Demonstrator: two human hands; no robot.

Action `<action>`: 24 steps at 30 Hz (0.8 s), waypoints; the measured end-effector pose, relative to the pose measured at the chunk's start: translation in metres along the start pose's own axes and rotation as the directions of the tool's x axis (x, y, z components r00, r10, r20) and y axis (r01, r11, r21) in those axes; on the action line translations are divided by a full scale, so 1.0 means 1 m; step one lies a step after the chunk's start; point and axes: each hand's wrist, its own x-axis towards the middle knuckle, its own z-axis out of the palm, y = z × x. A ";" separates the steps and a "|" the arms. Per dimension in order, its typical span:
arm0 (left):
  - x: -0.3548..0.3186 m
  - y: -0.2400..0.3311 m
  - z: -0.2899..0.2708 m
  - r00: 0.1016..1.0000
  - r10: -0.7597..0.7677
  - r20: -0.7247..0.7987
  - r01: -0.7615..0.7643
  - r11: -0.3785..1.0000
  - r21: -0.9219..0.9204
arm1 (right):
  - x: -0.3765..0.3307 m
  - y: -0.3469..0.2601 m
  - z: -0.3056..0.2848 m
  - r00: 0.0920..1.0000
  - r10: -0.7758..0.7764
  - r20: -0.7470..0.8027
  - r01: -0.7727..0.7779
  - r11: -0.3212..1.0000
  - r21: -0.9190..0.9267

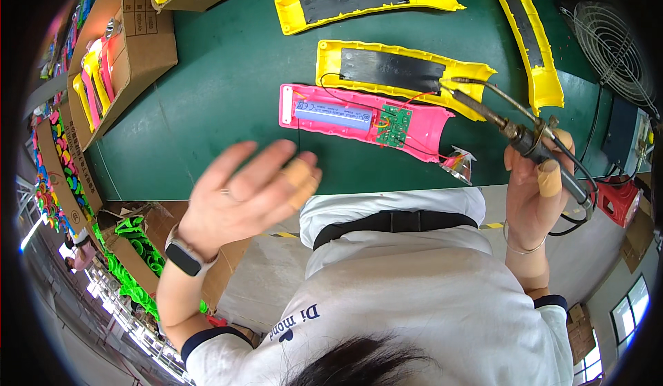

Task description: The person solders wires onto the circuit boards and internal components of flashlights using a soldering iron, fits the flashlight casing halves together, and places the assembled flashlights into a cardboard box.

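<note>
My right hand [535, 196] is closed around a soldering iron [525, 141] with a thin metal tube along it. The iron's tip is over the right part of a yellow half-shell [330, 58] with a black panel in it. Just nearer lies a pink half-shell [429, 125] holding a blue battery [333, 116] and a green circuit board [395, 126]. Thin red and black wires run from it, some to a small shiny reflector [459, 166] at the table's edge. My left hand [245, 189] hovers by that edge, fingers stretched out, holding nothing. Tan wraps cover some fingertips.
Two more yellow half-shells [289, 16] [542, 79] lie on the green table [214, 96]. A cardboard box [141, 75] with yellow and pink parts stands at left. A wire fan guard [608, 44] and a red stand [617, 203] are at right.
</note>
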 end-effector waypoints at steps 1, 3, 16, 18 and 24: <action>-0.003 0.005 0.004 0.993 0.110 0.045 -0.110 0.994 -0.002 | 0.002 0.001 0.003 1.000 0.000 0.005 0.000 1.000 0.002; 0.000 0.001 0.012 0.987 0.162 0.013 -0.161 0.985 -0.059 | 0.007 0.001 0.012 1.000 -0.025 0.015 0.024 0.997 0.076; 0.045 0.015 0.045 0.912 -0.223 -0.344 0.084 0.923 -0.374 | 0.018 0.012 0.036 0.988 0.145 0.048 -0.152 0.963 0.220; 0.046 0.016 0.043 0.917 -0.236 -0.321 0.106 0.921 -0.374 | 0.016 0.001 0.024 0.984 0.177 0.032 -0.180 0.968 0.175; 0.048 0.013 0.035 0.953 -0.164 -0.254 0.060 0.926 -0.374 | 0.014 -0.013 0.001 0.964 0.262 0.035 -0.261 0.964 -0.047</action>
